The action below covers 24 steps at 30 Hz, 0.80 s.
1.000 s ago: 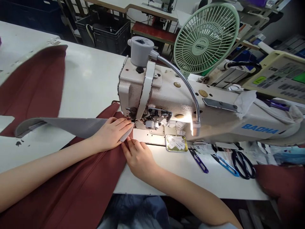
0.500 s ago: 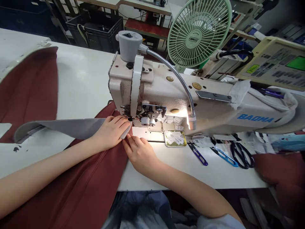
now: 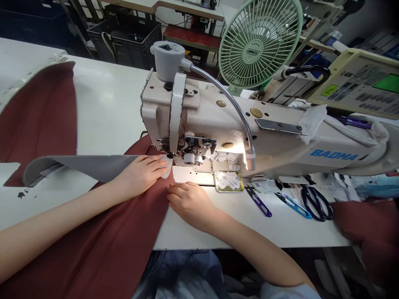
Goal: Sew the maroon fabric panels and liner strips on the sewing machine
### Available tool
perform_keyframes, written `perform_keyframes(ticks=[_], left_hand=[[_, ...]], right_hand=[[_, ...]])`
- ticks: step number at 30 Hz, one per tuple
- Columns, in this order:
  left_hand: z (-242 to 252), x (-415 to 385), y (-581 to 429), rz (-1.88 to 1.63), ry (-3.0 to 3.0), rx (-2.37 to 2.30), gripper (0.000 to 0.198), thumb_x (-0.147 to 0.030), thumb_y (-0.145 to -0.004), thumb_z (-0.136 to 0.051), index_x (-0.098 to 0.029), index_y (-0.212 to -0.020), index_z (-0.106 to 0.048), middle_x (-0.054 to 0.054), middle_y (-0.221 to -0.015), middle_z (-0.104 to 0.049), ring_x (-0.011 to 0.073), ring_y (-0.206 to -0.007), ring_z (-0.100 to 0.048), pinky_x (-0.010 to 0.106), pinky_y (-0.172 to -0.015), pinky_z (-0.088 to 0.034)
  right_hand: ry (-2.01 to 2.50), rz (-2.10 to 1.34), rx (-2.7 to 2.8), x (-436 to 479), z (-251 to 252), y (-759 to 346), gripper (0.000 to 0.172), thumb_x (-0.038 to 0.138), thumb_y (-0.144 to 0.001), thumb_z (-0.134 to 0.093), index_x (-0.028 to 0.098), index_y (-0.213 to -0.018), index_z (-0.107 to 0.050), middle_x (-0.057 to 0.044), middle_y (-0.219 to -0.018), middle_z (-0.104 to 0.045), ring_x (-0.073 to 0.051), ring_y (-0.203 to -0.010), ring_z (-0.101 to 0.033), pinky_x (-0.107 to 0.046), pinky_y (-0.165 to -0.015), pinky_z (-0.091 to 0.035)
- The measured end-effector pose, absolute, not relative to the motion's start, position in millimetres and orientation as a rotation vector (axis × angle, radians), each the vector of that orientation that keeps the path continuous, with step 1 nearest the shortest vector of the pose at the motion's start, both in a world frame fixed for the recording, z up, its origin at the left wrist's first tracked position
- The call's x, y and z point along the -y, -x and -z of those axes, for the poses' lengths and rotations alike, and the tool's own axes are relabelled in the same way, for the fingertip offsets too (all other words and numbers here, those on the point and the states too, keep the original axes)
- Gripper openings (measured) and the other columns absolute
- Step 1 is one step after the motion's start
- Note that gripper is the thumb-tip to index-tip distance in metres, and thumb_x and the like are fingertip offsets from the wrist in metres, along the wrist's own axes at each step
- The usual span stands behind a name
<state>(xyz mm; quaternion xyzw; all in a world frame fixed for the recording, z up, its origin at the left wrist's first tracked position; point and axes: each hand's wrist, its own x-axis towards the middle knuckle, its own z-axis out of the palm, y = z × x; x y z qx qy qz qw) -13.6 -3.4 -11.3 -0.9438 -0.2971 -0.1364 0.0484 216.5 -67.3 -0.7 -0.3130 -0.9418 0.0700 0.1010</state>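
My left hand point(image 3: 140, 175) lies flat, fingers stretched out, over the grey strip of fabric point(image 3: 90, 165) and the maroon fabric point(image 3: 121, 232) beneath it. The grey strip's end reaches under the head of the sewing machine point(image 3: 177, 124), close to the needle area, which is partly hidden. My right hand point(image 3: 190, 203) is closed at the right edge of the maroon fabric, fingers curled and pinching that edge near the machine bed. The maroon fabric hangs down over the table's front edge toward my lap.
A small tray of white labels point(image 3: 229, 181) sits right of the needle area. Beside it lie purple thread snips point(image 3: 259, 202), blue thread snips point(image 3: 294, 205) and dark-handled scissors point(image 3: 317, 203). A green fan point(image 3: 252, 52) stands behind the machine. More maroon fabric point(image 3: 40, 112) lies left.
My left hand has slid slightly back from the needle, uncovering more of the grey strip's end. My right hand has moved a little right and down, away from the left fingers.
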Motion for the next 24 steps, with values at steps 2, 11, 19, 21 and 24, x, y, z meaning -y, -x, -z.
perform_keyframes(ticks=[2,11,19,21,24], left_hand=[[12.5,1.5,12.5,0.416,2.875,0.920,0.030,-0.010,-0.096,-0.046,-0.018,-0.113,-0.070,0.007,-0.124,-0.069,0.0259,-0.124,-0.057,0.038,-0.093,-0.047],[0.7,-5.4,6.9,0.283,2.865,0.964,0.028,-0.009,-0.092,-0.051,-0.016,-0.113,-0.067,0.009,-0.116,-0.069,0.0266,-0.116,-0.059,0.038,-0.088,-0.047],[-6.6,-18.4,11.0,0.177,3.065,0.847,0.025,-0.006,-0.093,-0.045,-0.017,-0.089,-0.067,0.005,-0.091,-0.065,0.0195,-0.084,-0.057,0.033,-0.078,-0.046],[-2.1,-19.7,9.5,0.174,3.041,0.857,0.025,-0.005,-0.093,-0.045,-0.017,-0.090,-0.067,0.006,-0.091,-0.064,0.0196,-0.085,-0.057,0.033,-0.078,-0.045],[0.5,-19.7,6.5,0.169,2.990,0.873,0.025,-0.004,-0.094,-0.046,-0.017,-0.095,-0.067,0.006,-0.091,-0.064,0.0206,-0.085,-0.057,0.033,-0.078,-0.045]], right_hand=[[0.894,-0.241,2.757,64.9,1.5,-219.0,0.021,0.021,-0.101,-0.053,0.017,-0.094,-0.072,-0.009,-0.119,-0.072,-0.018,-0.109,-0.066,-0.032,-0.083,-0.051],[0.862,-0.267,2.731,57.9,3.2,-221.3,0.024,0.027,-0.100,-0.054,0.019,-0.100,-0.076,-0.010,-0.125,-0.071,-0.020,-0.108,-0.067,-0.034,-0.087,-0.054],[0.903,-0.187,2.740,58.1,2.9,-216.2,0.027,0.024,-0.101,-0.050,0.015,-0.114,-0.072,-0.015,-0.133,-0.065,-0.023,-0.117,-0.063,-0.037,-0.087,-0.053],[0.913,-0.160,2.737,58.2,4.9,-213.3,0.029,0.024,-0.101,-0.049,0.013,-0.117,-0.070,-0.017,-0.135,-0.064,-0.025,-0.120,-0.061,-0.038,-0.089,-0.052],[0.926,-0.145,2.734,57.6,8.2,-208.1,0.032,0.025,-0.101,-0.049,0.010,-0.122,-0.068,-0.019,-0.137,-0.062,-0.027,-0.124,-0.059,-0.041,-0.092,-0.052]])
